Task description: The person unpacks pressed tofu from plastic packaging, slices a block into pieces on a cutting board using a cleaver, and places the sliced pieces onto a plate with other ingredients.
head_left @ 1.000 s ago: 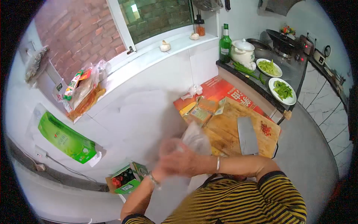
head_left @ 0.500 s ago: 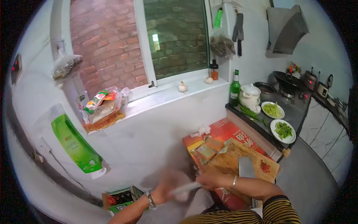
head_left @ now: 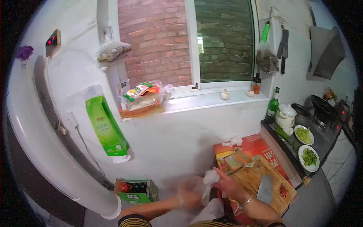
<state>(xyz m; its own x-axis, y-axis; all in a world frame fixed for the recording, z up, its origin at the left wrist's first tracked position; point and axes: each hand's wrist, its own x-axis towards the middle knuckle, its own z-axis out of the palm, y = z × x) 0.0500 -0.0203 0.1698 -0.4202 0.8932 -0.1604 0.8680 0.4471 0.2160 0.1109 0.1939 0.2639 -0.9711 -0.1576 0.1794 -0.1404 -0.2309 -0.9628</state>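
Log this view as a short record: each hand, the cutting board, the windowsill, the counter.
Left hand: motion-blurred, beside thin translucent plastic; grip unclear
Right hand: fingers closed on a bunched white bundle, apparently plastic
Cutting board: cleaver lying flat, chopped red pieces beside it
Windowsill: bagged packages, two garlic bulbs, dark-topped jar
Counter: green bottle, lidded white pot, two plates of cut greens
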